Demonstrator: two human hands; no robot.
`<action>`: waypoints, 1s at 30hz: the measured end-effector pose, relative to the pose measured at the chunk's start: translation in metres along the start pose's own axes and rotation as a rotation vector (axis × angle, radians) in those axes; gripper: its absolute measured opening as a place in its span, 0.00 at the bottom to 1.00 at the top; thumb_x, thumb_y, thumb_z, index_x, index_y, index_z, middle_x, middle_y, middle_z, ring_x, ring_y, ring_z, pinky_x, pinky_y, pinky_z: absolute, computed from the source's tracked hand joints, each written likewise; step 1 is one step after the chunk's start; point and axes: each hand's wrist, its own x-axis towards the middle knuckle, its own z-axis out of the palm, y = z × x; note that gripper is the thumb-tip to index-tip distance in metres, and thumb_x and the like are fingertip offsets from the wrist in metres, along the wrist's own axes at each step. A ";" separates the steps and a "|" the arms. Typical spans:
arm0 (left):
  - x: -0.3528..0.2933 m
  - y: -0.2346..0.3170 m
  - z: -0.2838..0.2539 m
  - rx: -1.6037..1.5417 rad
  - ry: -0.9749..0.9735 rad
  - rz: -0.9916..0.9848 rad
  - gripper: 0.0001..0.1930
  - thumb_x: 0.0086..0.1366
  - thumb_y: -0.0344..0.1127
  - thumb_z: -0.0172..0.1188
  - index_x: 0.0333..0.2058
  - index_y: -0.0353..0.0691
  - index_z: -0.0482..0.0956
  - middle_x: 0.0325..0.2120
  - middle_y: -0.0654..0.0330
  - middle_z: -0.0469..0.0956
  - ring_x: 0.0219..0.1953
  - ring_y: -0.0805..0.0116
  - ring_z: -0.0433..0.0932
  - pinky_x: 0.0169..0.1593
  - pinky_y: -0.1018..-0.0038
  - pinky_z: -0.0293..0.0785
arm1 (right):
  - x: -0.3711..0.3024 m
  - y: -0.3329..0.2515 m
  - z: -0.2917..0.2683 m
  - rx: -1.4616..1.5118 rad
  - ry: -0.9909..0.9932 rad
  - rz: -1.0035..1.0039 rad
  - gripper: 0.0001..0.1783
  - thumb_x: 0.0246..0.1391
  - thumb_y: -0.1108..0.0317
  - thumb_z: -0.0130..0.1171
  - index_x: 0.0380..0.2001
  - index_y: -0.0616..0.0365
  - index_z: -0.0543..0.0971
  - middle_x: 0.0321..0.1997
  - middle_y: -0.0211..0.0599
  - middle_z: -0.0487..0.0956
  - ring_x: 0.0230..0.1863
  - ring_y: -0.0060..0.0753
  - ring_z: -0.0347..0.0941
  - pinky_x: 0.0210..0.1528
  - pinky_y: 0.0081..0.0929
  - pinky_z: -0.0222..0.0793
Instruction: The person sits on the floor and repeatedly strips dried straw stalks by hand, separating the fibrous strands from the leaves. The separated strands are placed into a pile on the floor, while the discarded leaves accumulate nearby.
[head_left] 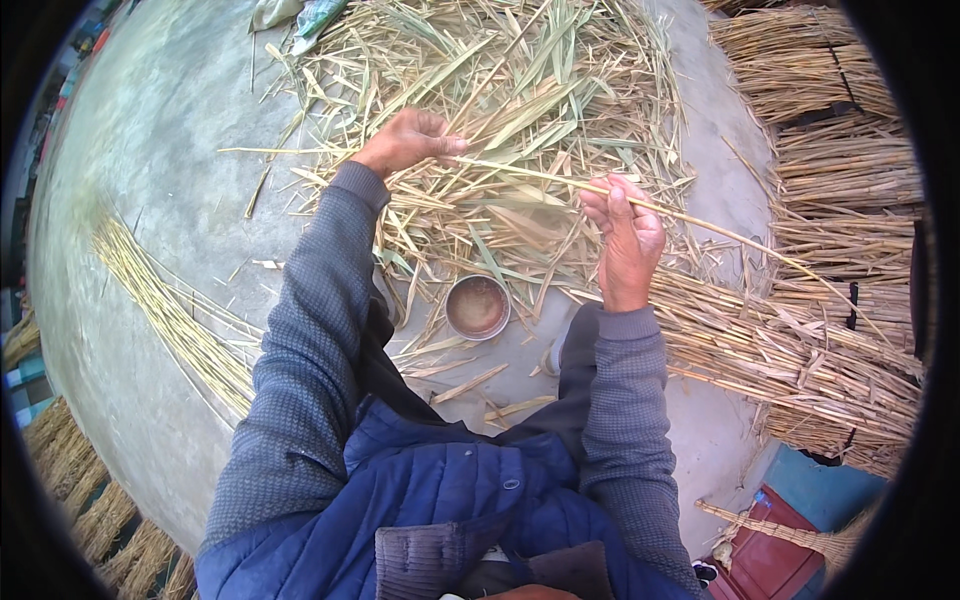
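Note:
A long, thin reed stalk stretches across in front of me, slanting down to the right. Its left part passes into my left hand, whose thumb and fingers pinch it. Further along, my right hand grips the same stalk between thumb and fingers, palm turned up. Below both hands spreads a wide heap of dry, pale green and straw-coloured leaves and husks. A small round metal bowl sits on the floor between my feet, with something brownish inside.
A loose bundle of unstripped reeds lies to my right, beside stacked tied bundles. On the left, slim bare stalks lie on the grey concrete floor. A red object is at the lower right.

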 end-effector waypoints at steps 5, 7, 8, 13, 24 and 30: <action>-0.001 -0.026 -0.016 0.913 0.352 0.083 0.12 0.58 0.44 0.69 0.27 0.41 0.80 0.24 0.57 0.82 0.28 0.61 0.82 0.34 0.63 0.74 | -0.002 0.000 0.000 -0.060 -0.010 -0.009 0.20 0.66 0.65 0.60 0.53 0.70 0.73 0.46 0.46 0.82 0.42 0.31 0.83 0.44 0.21 0.81; -0.001 -0.033 -0.020 1.039 0.421 0.154 0.10 0.56 0.40 0.67 0.27 0.40 0.79 0.24 0.54 0.81 0.28 0.53 0.80 0.32 0.61 0.74 | -0.002 0.000 0.001 -0.068 0.017 -0.003 0.20 0.66 0.64 0.60 0.52 0.70 0.74 0.45 0.46 0.82 0.41 0.31 0.83 0.44 0.21 0.80; -0.001 -0.034 -0.022 1.083 0.459 0.222 0.10 0.57 0.40 0.67 0.28 0.40 0.80 0.25 0.54 0.82 0.29 0.54 0.81 0.33 0.62 0.74 | -0.002 0.000 0.003 -0.067 0.022 -0.009 0.19 0.66 0.64 0.60 0.52 0.70 0.74 0.45 0.46 0.82 0.40 0.30 0.83 0.43 0.21 0.80; -0.005 -0.017 -0.021 0.740 0.443 0.234 0.11 0.61 0.42 0.68 0.34 0.41 0.84 0.30 0.58 0.85 0.32 0.64 0.83 0.38 0.68 0.76 | 0.005 0.004 0.011 -0.059 0.093 -0.030 0.20 0.65 0.62 0.62 0.49 0.70 0.76 0.41 0.47 0.83 0.37 0.32 0.84 0.39 0.22 0.81; -0.005 -0.003 0.000 0.194 0.020 0.183 0.17 0.57 0.44 0.74 0.37 0.37 0.86 0.29 0.59 0.84 0.35 0.68 0.82 0.42 0.72 0.77 | 0.013 0.007 0.018 -0.095 0.119 -0.074 0.20 0.65 0.61 0.62 0.47 0.69 0.77 0.39 0.44 0.84 0.35 0.30 0.83 0.37 0.20 0.80; -0.007 -0.010 -0.010 -0.094 0.032 0.159 0.09 0.62 0.33 0.70 0.37 0.35 0.83 0.33 0.60 0.86 0.36 0.76 0.83 0.44 0.79 0.78 | 0.011 0.007 0.022 -0.090 0.078 -0.114 0.19 0.65 0.61 0.62 0.46 0.70 0.77 0.35 0.44 0.84 0.34 0.31 0.84 0.36 0.21 0.80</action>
